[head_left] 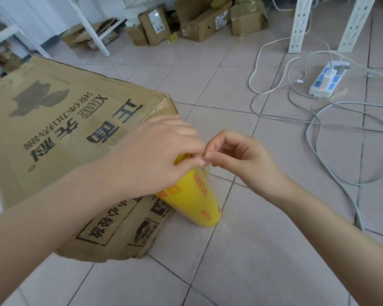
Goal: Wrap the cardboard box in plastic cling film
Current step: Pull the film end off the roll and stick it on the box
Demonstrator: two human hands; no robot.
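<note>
Hands meet over a yellow roll (192, 195) of cling film standing upright on the tiled floor (263, 250), just beside the front corner of a large printed box (60, 138). The left hand (161, 151) curls closed around the roll's top; the right hand (234, 155) pinches thumb and forefinger on what looks like the film's loose edge. Some film already seems to cling to the box's far corner. To do this well, the edge should probably be peeled slowly and evenly, roll kept steady, so the sheet lifts whole rather than tearing into strips.
</note>
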